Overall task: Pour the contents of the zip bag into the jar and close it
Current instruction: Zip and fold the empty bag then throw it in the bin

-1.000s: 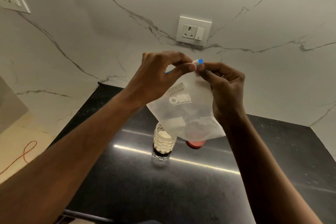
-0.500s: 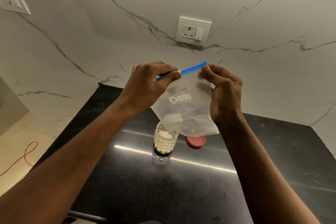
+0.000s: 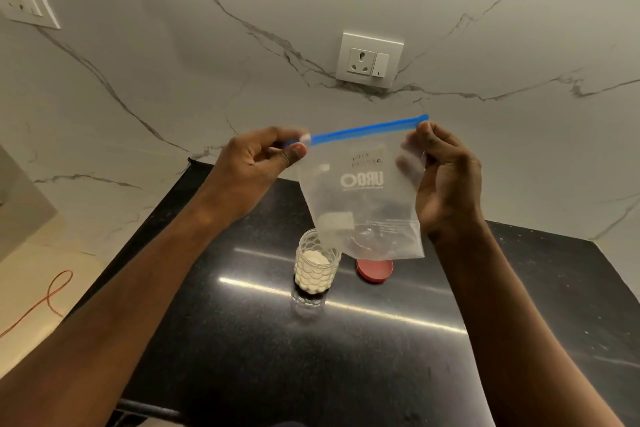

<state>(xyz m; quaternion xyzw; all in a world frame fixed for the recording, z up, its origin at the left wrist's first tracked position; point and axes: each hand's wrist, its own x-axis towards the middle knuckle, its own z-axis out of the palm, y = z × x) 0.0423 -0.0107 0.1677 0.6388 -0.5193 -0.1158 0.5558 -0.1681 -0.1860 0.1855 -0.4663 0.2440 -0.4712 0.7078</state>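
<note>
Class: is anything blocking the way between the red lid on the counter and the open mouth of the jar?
Nothing visible on the counter. The red lid lies beside the jar; only the zip bag hangs above.

The light is dim and warm, giving the marble wall (image 3: 242, 45) a grey-yellow cast. A long bright streak of glare runs across the glossy black table (image 3: 381, 374) from near its left edge toward the right edge, with a fainter streak parallel behind it. The forearms at the bottom corners fall into deep shadow. Wide-angle distortion bows the wall veins and splays the table's edges outward. The left hand (image 3: 256, 166) shows slight blur at its fingers (image 3: 294, 151); the centre is otherwise fairly sharp.
</note>
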